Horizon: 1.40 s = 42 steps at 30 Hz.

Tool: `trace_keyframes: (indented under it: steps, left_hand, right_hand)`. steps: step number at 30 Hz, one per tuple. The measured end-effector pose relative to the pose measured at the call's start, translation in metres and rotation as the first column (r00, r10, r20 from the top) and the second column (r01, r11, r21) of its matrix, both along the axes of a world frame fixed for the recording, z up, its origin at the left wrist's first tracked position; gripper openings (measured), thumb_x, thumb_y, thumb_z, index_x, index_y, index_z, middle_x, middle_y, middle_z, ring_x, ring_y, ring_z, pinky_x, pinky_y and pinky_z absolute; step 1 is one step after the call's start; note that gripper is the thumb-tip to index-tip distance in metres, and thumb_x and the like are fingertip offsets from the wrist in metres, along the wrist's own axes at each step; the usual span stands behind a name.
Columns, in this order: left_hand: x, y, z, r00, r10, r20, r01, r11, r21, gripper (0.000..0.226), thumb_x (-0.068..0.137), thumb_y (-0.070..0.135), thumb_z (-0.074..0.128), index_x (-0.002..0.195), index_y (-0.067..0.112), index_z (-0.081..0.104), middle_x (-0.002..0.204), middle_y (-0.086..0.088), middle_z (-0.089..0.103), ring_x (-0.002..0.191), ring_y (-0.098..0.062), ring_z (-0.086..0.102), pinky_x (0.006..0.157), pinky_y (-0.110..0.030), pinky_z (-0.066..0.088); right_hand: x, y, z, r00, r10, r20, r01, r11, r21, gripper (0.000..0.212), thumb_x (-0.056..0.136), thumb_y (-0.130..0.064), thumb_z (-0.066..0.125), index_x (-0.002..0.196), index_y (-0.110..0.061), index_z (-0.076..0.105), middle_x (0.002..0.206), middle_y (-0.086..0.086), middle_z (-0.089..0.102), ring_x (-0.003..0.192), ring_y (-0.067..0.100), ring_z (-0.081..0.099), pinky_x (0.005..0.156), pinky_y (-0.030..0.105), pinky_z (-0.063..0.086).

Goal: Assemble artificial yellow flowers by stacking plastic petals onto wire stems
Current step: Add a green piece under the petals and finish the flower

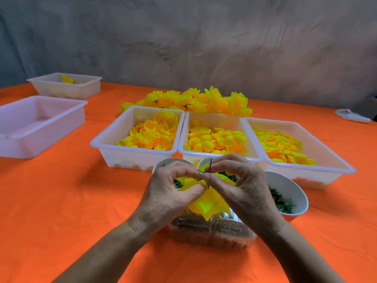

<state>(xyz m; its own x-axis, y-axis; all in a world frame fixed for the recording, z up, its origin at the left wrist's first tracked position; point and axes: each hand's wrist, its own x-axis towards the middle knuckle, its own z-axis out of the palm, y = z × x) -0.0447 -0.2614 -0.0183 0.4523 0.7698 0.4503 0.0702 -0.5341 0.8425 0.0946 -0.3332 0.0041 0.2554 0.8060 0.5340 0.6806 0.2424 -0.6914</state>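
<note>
Where the two hands meet, the right hand (240, 186) pinches a thin dark wire stem (210, 172) between thumb and forefinger, while the left hand (173, 188) curls its fingers round the yellow petals (208, 203) already threaded on it. A small green piece (201, 173), possibly a calyx, sits at the fingertips. Those petals look featherlight, thin and floppy, easily creased; the wire seems stiff but slim and slippery, best gripped close beside the stack. Just beyond the fingers stand bowls of green parts (285, 199), then three petal trays (216, 137) on the orange counter (61, 201).
</note>
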Motion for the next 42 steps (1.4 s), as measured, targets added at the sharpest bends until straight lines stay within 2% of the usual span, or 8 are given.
trace_keyframes:
  steps: [4,9,16,23,29,34,37,42]
  left_hand:
    - [-0.01,0.0,0.002,0.997,0.065,0.031,-0.067,0.997,0.05,0.018,0.068,0.028,0.068,0.085,0.023,0.073,0.093,0.01,0.07,0.094,0.002,0.062,0.082,-0.01,0.042]
    - [-0.004,-0.001,0.009,1.0,-0.004,0.004,0.003,0.995,0.097,0.022,0.069,0.038,0.074,0.086,0.023,0.075,0.093,0.004,0.069,0.096,-0.006,0.063,0.088,-0.027,0.05]
    - [-0.002,0.008,0.009,0.997,0.022,-0.071,-0.006,0.977,0.214,0.014,0.066,0.019,0.084,0.077,0.015,0.077,0.084,0.005,0.068,0.088,-0.011,0.063,0.083,-0.032,0.049]
    - [0.0,0.015,0.013,0.973,0.048,-0.226,0.057,0.898,0.437,0.013,0.066,0.024,0.073,0.073,0.013,0.075,0.081,0.005,0.07,0.086,-0.021,0.063,0.084,-0.041,0.042]
    - [-0.001,0.016,0.011,0.941,0.056,-0.333,0.165,0.784,0.598,0.006,0.07,0.018,0.072,0.068,0.012,0.072,0.076,0.001,0.068,0.075,-0.026,0.063,0.077,-0.042,0.045]
    - [-0.011,0.016,0.016,0.899,0.011,-0.437,0.245,0.816,0.524,0.013,0.076,0.018,0.067,0.08,0.011,0.077,0.083,0.001,0.069,0.083,-0.022,0.062,0.081,-0.046,0.046]
    - [-0.017,0.014,0.017,0.912,-0.078,-0.403,0.248,0.887,0.39,0.018,0.081,0.017,0.065,0.092,0.011,0.078,0.091,-0.002,0.07,0.089,-0.011,0.058,0.086,-0.031,0.042]
    - [-0.025,0.006,0.012,0.982,-0.031,-0.189,0.07,0.976,0.205,0.031,0.081,-0.005,0.067,0.099,0.021,0.072,0.099,0.005,0.067,0.098,-0.005,0.059,0.086,-0.007,0.04]
  right_hand:
    - [0.003,0.0,0.003,1.0,0.019,0.005,-0.018,0.996,-0.091,0.004,0.076,-0.018,0.077,0.079,-0.017,0.076,0.091,-0.005,0.067,0.095,0.012,0.061,0.085,0.039,0.048]
    - [0.009,0.004,0.01,0.998,0.05,0.036,-0.043,0.983,-0.176,0.003,0.076,-0.017,0.078,0.079,-0.017,0.076,0.089,-0.005,0.067,0.09,0.011,0.062,0.08,0.035,0.05]
    - [0.015,0.005,0.003,0.945,0.086,-0.314,-0.146,0.974,-0.173,0.01,0.067,-0.01,0.082,0.072,-0.016,0.077,0.083,0.003,0.073,0.085,0.022,0.068,0.085,0.045,0.053]
    - [0.014,0.007,-0.003,0.971,0.081,-0.224,-0.118,0.981,-0.155,0.015,0.068,-0.014,0.081,0.067,-0.027,0.074,0.091,0.0,0.071,0.097,0.017,0.063,0.088,0.045,0.049]
    - [0.011,0.002,-0.013,0.981,0.057,-0.185,-0.083,0.987,-0.135,0.019,0.066,-0.018,0.08,0.066,-0.033,0.068,0.094,-0.005,0.067,0.106,0.016,0.055,0.09,0.028,0.045]
    - [0.008,-0.003,-0.011,0.98,0.065,-0.186,-0.099,0.979,-0.176,0.017,0.071,-0.012,0.078,0.07,-0.027,0.071,0.093,-0.01,0.066,0.105,0.009,0.056,0.089,0.022,0.046]
    - [0.011,-0.005,-0.005,0.966,0.107,-0.236,-0.156,0.967,-0.203,0.018,0.073,-0.007,0.077,0.07,-0.025,0.074,0.09,-0.008,0.069,0.088,-0.002,0.062,0.079,0.016,0.049]
    - [0.011,-0.003,-0.005,0.964,0.08,-0.255,-0.143,0.961,-0.238,0.011,0.077,-0.009,0.074,0.081,-0.018,0.076,0.103,0.005,0.07,0.1,0.015,0.065,0.091,0.034,0.05]
